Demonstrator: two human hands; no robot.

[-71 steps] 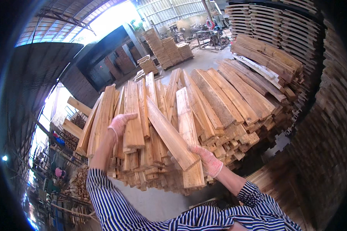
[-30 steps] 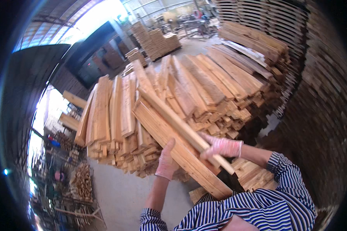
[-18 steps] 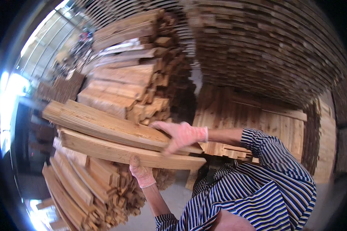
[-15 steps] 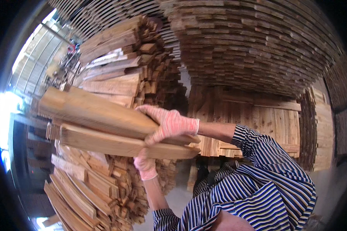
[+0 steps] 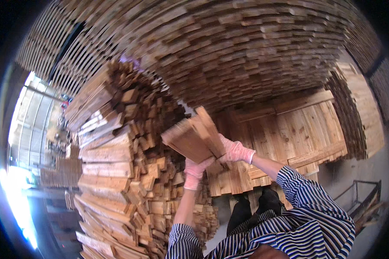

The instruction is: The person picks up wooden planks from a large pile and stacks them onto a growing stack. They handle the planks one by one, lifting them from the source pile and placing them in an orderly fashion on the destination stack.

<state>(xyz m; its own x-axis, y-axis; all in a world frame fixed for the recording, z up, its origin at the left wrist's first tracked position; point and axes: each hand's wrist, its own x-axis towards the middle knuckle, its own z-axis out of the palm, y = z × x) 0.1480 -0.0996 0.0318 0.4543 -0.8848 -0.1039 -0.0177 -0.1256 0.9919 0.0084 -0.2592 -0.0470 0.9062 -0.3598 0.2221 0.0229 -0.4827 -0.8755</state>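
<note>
Two wooden boards are held together in the air, between the heap of planks and the low stack. One is the wider board (image 5: 186, 140), its broad face toward me; the narrower board (image 5: 208, 131) lies along its right side. My left hand (image 5: 196, 172), in a pink and white knit glove, grips them at the near end from below. With the same kind of glove, my right hand (image 5: 236, 151) is closed on the near right end. The boards hide part of the fingers of both hands.
A tall heap of loose planks (image 5: 106, 175) stands on the left. To the right is a low stack of boards (image 5: 285, 136) laid side by side. Behind rises a high wall of stacked slats (image 5: 255, 47). A metal frame (image 5: 358, 194) stands at the lower right.
Both hands have carried the boards rightward, off the heap and toward the low stack. The boards have swung round, and my hands now hold their near end. My view has turned too.
</note>
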